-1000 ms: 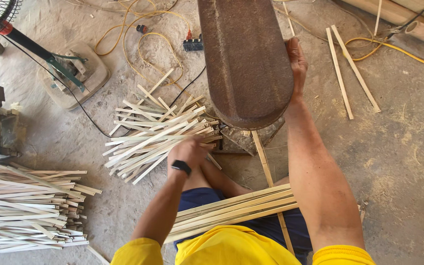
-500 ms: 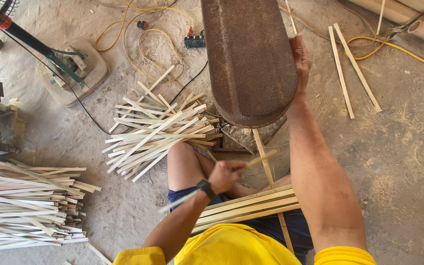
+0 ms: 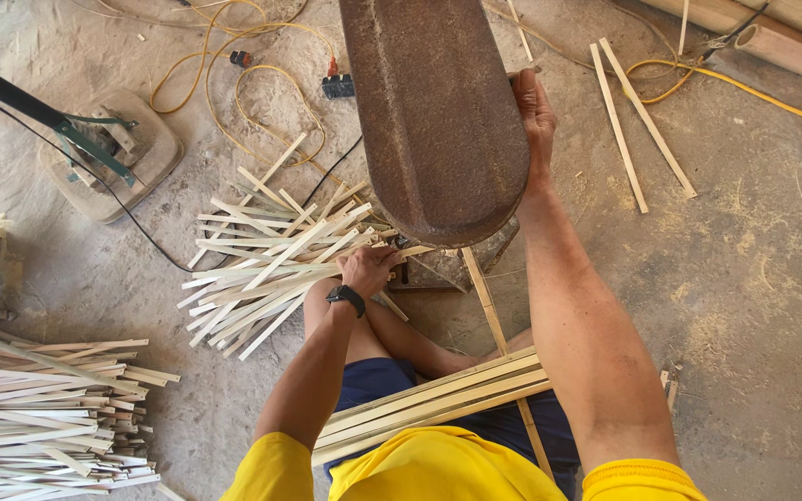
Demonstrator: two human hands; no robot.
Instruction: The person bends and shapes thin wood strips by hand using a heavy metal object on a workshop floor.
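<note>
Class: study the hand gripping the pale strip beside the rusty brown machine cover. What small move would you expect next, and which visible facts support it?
Probably the left hand pushes its strip a little further under the rusty cover. The strip's end already points beneath it, the right hand rests against the cover's far edge, and cut strips lie piled alongside.

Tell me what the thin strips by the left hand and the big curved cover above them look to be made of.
The strips look like split bamboo or pale wood: cream, matte, straight-grained, unfinished. The left hand grips one. The curved cover looks like metal, bare and rust-brown with a dull, mottled surface; the right hand rests on its edge. The floor seems dusty concrete.
</note>
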